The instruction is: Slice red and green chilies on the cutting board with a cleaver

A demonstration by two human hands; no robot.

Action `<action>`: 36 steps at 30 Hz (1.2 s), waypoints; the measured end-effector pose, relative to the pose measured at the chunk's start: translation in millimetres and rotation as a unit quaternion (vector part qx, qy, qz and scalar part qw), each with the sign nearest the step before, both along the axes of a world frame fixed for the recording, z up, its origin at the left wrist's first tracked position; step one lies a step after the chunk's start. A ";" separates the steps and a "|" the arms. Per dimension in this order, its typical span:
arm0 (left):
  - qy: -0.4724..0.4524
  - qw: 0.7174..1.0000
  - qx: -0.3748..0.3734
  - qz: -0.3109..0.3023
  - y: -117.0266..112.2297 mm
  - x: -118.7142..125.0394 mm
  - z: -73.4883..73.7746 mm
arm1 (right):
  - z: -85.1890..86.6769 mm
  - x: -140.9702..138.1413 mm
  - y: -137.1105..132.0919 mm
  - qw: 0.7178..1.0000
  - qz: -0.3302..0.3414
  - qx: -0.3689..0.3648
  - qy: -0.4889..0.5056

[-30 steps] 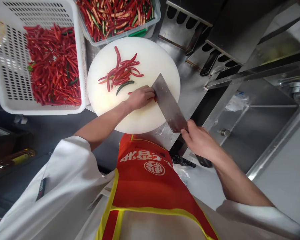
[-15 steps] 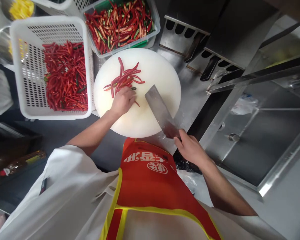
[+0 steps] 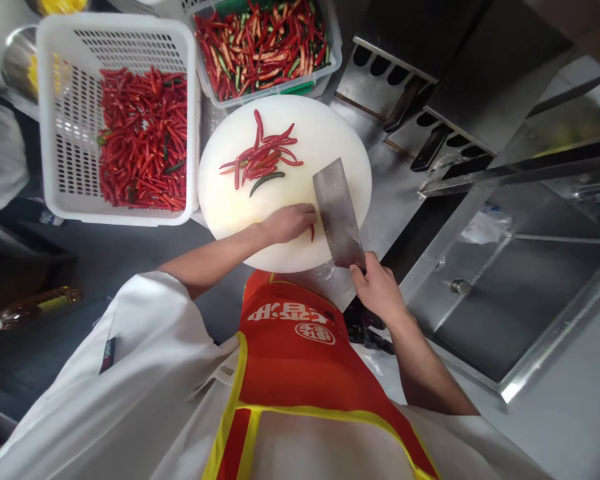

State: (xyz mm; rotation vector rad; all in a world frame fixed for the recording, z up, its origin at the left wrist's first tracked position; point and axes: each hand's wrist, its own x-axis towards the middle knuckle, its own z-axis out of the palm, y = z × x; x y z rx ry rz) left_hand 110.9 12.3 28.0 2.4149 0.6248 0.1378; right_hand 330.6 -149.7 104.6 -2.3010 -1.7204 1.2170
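Note:
My left hand [image 3: 294, 223] is closed over a red chili pepper [image 3: 313, 232] on the round white cutting board [image 3: 230, 217]; only the pepper's tip shows below my fingers. In my right hand [image 3: 377, 287] is the handle of a cleaver [image 3: 337, 210]. Its broad blade lies over the board's right part, just right of my left fingers. A loose pile of red chili peppers [image 3: 267, 153] rests on the board's upper left, with one dark green chili [image 3: 266, 182] along its lower edge.
Left of the board stands a white perforated basket [image 3: 193, 133] with many whole red chilies. Behind it, a clear plastic tub [image 3: 337, 53] holds cut chilies. Metal knife racks [image 3: 365, 87] are at the back right, and a steel sink [image 3: 525, 293] lies to the right.
My left hand has moved right and nearer from the pile, bringing a red chili beside the cleaver. The green chili now shows fully. The cleaver has turned more upright in view.

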 end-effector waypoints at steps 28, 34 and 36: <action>-0.083 0.996 0.037 -0.005 17.5 -6.7 -13.4 | 4.0 -20.8 23.1 0.989 -0.095 -0.029 0.106; -0.083 0.930 0.105 0.343 28.2 -60.1 -13.6 | 28.7 -10.4 -26.4 0.994 -0.037 -0.059 0.089; -0.082 0.923 0.100 0.362 29.2 -68.3 -15.5 | 25.7 -14.4 -41.7 0.992 -0.005 -0.084 0.098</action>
